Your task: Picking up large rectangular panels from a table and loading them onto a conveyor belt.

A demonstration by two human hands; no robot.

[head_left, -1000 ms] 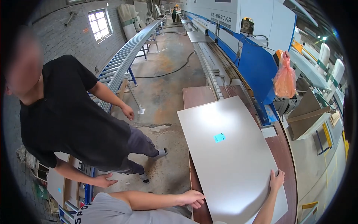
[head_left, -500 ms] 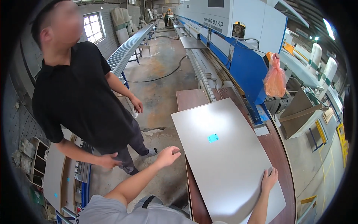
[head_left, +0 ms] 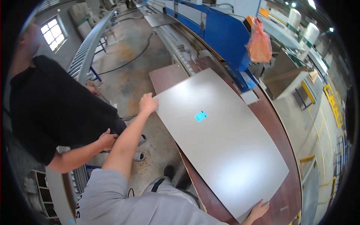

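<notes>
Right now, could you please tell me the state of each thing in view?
Grey panel: lying over brown board
Blue label: stuck on panel
Left hand: touching panel's left corner
Right hand: touching panel's near edge
Orange bag: hanging, gathered at top
Black cable: lying curved on floor

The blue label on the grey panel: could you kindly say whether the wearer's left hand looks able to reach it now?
Probably yes: the left hand is at the edge of the grey panel, and nothing visible stands between hand and blue label.
</notes>
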